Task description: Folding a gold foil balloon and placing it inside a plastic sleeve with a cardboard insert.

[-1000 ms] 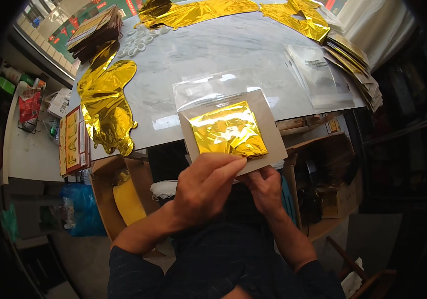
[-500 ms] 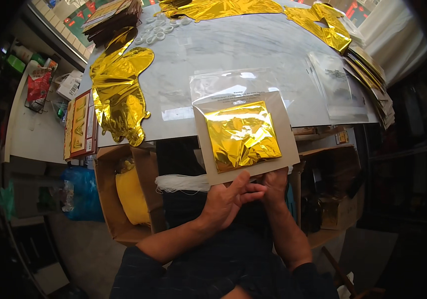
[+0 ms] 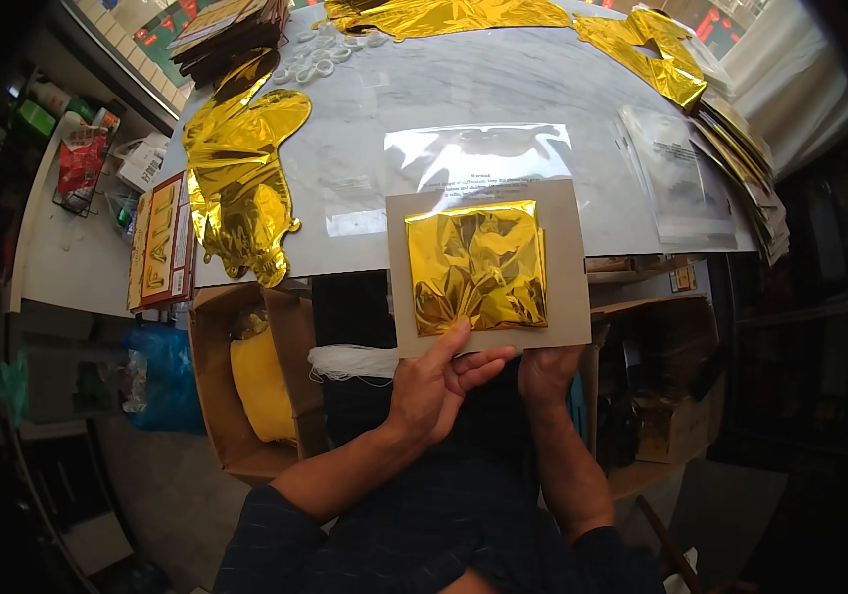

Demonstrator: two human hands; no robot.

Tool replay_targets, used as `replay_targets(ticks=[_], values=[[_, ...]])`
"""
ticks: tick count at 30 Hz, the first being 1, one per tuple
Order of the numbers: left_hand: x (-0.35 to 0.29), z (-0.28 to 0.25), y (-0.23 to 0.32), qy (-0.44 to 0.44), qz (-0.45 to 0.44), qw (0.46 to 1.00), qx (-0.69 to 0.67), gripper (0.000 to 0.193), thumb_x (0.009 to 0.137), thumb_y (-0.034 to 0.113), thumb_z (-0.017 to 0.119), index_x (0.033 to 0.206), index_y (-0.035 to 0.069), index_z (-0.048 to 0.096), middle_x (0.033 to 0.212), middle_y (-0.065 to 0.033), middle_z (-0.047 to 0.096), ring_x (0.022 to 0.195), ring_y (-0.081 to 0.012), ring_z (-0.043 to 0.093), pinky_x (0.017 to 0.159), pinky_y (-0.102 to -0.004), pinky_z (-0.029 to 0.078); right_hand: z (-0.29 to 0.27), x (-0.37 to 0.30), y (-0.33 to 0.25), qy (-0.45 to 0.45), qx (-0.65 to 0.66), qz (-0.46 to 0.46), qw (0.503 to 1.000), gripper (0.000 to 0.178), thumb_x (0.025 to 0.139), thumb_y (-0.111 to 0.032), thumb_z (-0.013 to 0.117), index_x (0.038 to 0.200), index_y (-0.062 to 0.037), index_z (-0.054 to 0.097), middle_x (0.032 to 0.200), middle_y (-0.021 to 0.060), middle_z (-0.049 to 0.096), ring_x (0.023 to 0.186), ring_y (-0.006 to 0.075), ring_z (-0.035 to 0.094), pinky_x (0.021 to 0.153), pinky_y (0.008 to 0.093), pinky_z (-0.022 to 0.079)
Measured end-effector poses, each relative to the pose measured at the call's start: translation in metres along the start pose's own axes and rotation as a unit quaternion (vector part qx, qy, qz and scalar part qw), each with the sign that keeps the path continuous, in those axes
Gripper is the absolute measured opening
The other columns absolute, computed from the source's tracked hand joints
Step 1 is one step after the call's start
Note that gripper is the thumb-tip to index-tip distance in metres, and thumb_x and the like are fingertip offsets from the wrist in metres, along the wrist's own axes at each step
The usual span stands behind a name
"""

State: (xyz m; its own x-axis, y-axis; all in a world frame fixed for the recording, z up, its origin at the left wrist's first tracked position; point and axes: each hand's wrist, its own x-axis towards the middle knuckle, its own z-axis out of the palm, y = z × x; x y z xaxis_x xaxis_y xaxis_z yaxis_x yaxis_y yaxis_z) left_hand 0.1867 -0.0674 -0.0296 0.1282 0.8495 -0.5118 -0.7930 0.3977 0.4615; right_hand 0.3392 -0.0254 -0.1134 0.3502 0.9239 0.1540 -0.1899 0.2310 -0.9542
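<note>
A folded gold foil balloon [image 3: 483, 262] lies on a grey-brown card [image 3: 565, 267] in a clear plastic bag [image 3: 478, 148], held up before me at the table's near edge. The bag's transparent flap stands out past the card's far end. My left hand [image 3: 429, 386] is closed on the lower edge, its thumb over the front at the foil and its other fingers pointing right below the card. At the lower right corner, my right hand [image 3: 548, 376] grips the package too; its fingertips are hidden behind the card.
Flat gold foil balloons [image 3: 241, 178] lie around the marble-look table [image 3: 345, 158]. White rings [image 3: 320, 64], stacked packages [image 3: 231, 40] and clear bags [image 3: 676, 178] are on it too. Below are a cardboard box [image 3: 211, 396] with a yellow bundle [image 3: 261, 386] and white string [image 3: 355, 361].
The package has turned slightly and now sits straighter, its flap smoother. My left thumb has moved up onto the foil, and my right hand remains at the lower right corner.
</note>
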Motion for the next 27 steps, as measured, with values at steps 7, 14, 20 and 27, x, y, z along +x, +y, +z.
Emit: replay_targets(ticks=[7, 14, 20, 27], values=[[-0.002, -0.002, 0.002, 0.002, 0.023, 1.0, 0.02, 0.042, 0.111, 0.022, 0.057, 0.141, -0.007, 0.049, 0.128, -0.0225, 0.067, 0.109, -0.0344, 0.076, 0.089, -0.0369, 0.067, -0.012, -0.002, 0.015, -0.067, -0.084, 0.01, 0.994, 0.027, 0.097, -0.003, 0.06, 0.122, 0.0063, 0.066, 0.113, 0.0124, 0.073, 0.103, 0.0258, 0.069, 0.092, 0.0376, 0.054], [-0.003, -0.005, 0.0, 0.013, 0.019, 1.0, 0.014, 0.04, 0.11, 0.021, 0.059, 0.139, -0.006, 0.052, 0.122, -0.0215, 0.07, 0.106, -0.0344, 0.077, 0.086, -0.0376, 0.067, -0.029, -0.012, 0.033, -0.145, -0.02, 0.058, 0.988, 0.039, 0.1, -0.012, 0.068, 0.136, 0.0008, 0.059, 0.13, 0.011, 0.066, 0.114, 0.0238, 0.068, 0.099, 0.0371, 0.056], [-0.004, -0.005, -0.002, -0.002, 0.012, 1.0, -0.002, 0.037, 0.11, 0.02, 0.059, 0.137, -0.005, 0.054, 0.123, -0.0197, 0.07, 0.106, -0.0318, 0.077, 0.087, -0.0368, 0.067, -0.009, -0.008, 0.023, -0.133, 0.131, 0.142, 0.972, 0.043, 0.105, -0.02, 0.067, 0.142, -0.0018, 0.055, 0.134, 0.01, 0.064, 0.117, 0.0217, 0.067, 0.099, 0.0361, 0.058], [-0.003, -0.005, -0.007, -0.008, -0.001, 1.0, -0.011, 0.038, 0.11, 0.019, 0.061, 0.14, -0.003, 0.053, 0.124, -0.0156, 0.07, 0.112, -0.0292, 0.075, 0.088, -0.0323, 0.067, 0.0, -0.011, 0.011, -0.13, 0.051, 0.142, 0.98, 0.029, 0.104, -0.018, 0.068, 0.127, -0.0004, 0.065, 0.117, 0.0094, 0.071, 0.103, 0.0219, 0.071, 0.089, 0.0365, 0.059]])
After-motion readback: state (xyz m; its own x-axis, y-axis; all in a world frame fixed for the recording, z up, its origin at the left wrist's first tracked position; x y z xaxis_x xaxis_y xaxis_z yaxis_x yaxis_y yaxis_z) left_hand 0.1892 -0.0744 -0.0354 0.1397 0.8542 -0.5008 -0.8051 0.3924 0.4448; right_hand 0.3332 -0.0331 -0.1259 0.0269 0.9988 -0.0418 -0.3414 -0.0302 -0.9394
